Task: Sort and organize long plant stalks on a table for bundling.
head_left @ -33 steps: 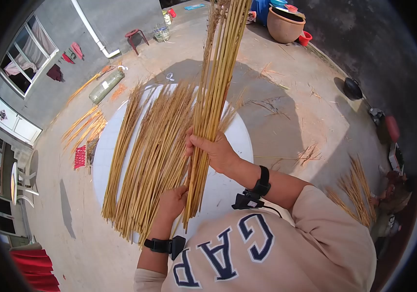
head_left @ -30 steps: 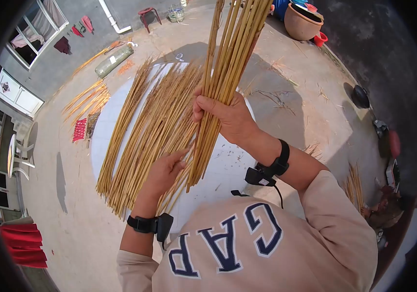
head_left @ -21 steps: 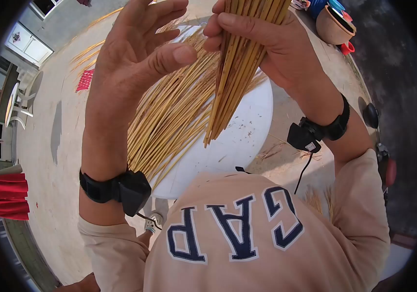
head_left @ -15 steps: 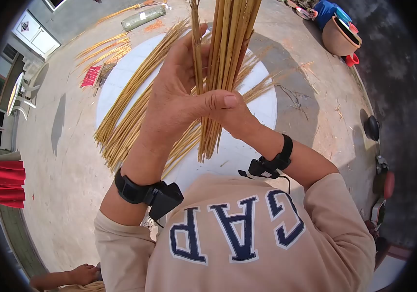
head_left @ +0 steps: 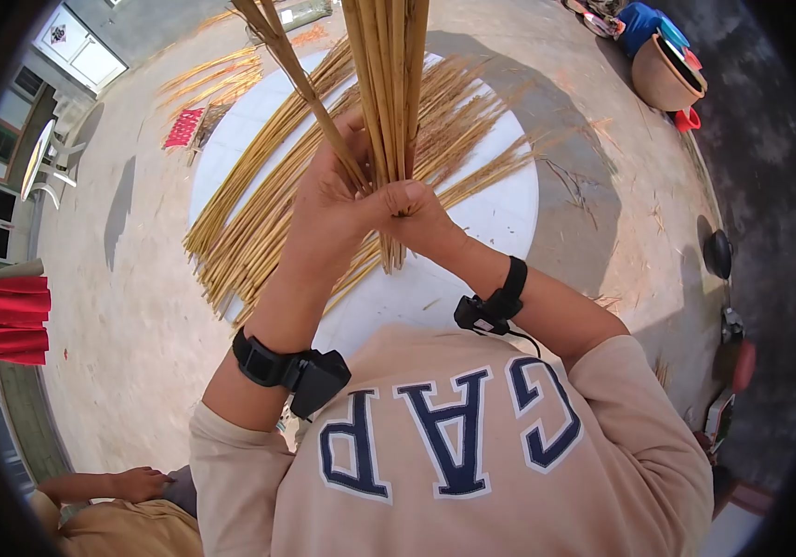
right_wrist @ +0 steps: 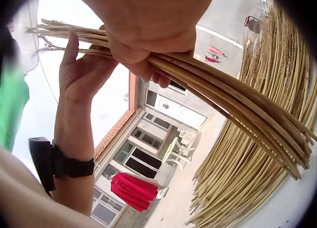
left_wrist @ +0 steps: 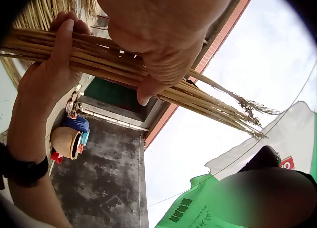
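Note:
A bundle of tan stalks stands upright between the two hands in the head view, its cut ends just below them. My left hand has its thumb across the stalks and its fingers behind, with a few stalks leaning left in it. The right hand grips the bundle lower down, partly hidden by the left thumb. In the left wrist view, the right hand wraps the stalks near their cut ends; feathery tips stick out beyond the left hand. The right wrist view shows the cut ends fanned slightly.
More stalks lie in rows on a round white table. A clay pot and red bucket stand back right. Another person's arm shows at lower left; red cloth hangs at left.
My left hand came up from beside the bundle's lower end and closed round the stalks, next to the right hand. Some stalks now lean left, apart from the rest.

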{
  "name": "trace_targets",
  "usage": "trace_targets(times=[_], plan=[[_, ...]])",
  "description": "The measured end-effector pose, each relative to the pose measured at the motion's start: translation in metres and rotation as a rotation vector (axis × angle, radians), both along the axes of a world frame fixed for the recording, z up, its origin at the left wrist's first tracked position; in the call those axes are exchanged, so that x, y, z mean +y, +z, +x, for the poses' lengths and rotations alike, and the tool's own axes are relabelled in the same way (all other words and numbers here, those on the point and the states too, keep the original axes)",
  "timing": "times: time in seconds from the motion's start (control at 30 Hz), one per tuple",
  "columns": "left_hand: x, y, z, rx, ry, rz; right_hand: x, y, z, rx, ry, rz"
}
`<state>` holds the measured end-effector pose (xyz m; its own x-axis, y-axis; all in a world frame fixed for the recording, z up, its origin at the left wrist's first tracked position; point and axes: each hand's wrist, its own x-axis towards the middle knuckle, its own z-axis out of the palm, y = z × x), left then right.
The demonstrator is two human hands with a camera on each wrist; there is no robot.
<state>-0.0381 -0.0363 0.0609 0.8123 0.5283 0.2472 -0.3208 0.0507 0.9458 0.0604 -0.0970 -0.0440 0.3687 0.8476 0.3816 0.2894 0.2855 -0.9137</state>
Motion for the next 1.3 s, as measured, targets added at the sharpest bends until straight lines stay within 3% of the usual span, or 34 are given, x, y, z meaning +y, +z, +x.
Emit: trace_targets(times=[0.07, 0.17, 0.27, 0.3, 0.4, 0.47, 0.53, 0.57, 0.63, 0.67, 0.7, 0.77, 0.8, 0.87, 0.93, 1.1, 1.13, 1.2, 1.3], plan=[[0.003, -0.002, 0.003, -0.011, 0.006, -0.038, 0.001, -0.012, 0.005, 0.188, 0.096, -0.163], [0.004, 0.001, 0.005, 0.024, 0.024, -0.064, 0.003, -0.008, 0.003, 0.216, 0.081, -0.078], [-0.001, 0.015, -0.001, -0.055, 0.061, 0.066, -0.003, 0.014, 0.006, 0.153, 0.178, -0.119], [0.000, 0.011, 0.000, -0.074, 0.066, 0.085, -0.001, 0.011, 0.011, 0.060, 0.208, -0.004], [0.001, -0.006, 0.006, -0.090, 0.061, 0.082, -0.010, 0.011, 0.010, 0.034, 0.132, -0.148], [0.000, -0.027, 0.007, 0.045, 0.002, -0.006, -0.010, -0.010, 0.007, 0.066, 0.095, -0.130], [0.001, -0.042, 0.010, 0.055, 0.014, 0.001, -0.004, -0.015, 0.004, -0.126, -0.052, -0.164], [0.002, -0.047, 0.011, 0.081, -0.045, -0.072, 0.004, -0.035, 0.008, -0.136, -0.015, -0.001], [0.003, -0.043, 0.010, 0.113, -0.055, -0.136, -0.005, -0.019, 0.009, -0.147, -0.047, -0.083], [0.003, -0.037, 0.012, 0.017, -0.028, -0.038, -0.011, -0.015, 0.011, 0.056, -0.054, -0.151], [0.008, -0.033, 0.007, -0.071, -0.005, 0.059, -0.011, -0.003, 0.011, 0.482, 0.043, 0.060], [0.030, -0.026, -0.011, 0.010, 0.099, 0.106, -0.022, 0.024, 0.029, 0.303, -0.168, -0.020], [0.039, -0.026, -0.022, 0.080, 0.163, 0.150, -0.026, 0.031, 0.037, 0.351, -0.199, 0.023], [0.053, -0.041, -0.046, 0.119, 0.212, 0.024, -0.036, 0.042, 0.055, 0.441, -0.247, 0.184], [0.063, -0.069, -0.075, 0.266, 0.353, -0.091, -0.051, 0.042, 0.074, 0.569, -0.386, 0.199], [0.052, -0.138, -0.138, 0.481, 0.482, -0.332, -0.077, 0.031, 0.102, 0.743, -0.583, 0.216], [0.052, -0.141, -0.147, 0.485, 0.483, -0.336, -0.078, 0.029, 0.104, 0.787, -0.620, 0.228], [0.055, -0.143, -0.159, 0.353, 0.561, -0.659, -0.077, 0.030, 0.106, 0.780, -0.617, 0.205], [0.078, -0.125, -0.180, 0.147, 0.716, -0.746, -0.072, 0.040, 0.106, 0.726, -0.609, 0.167]])
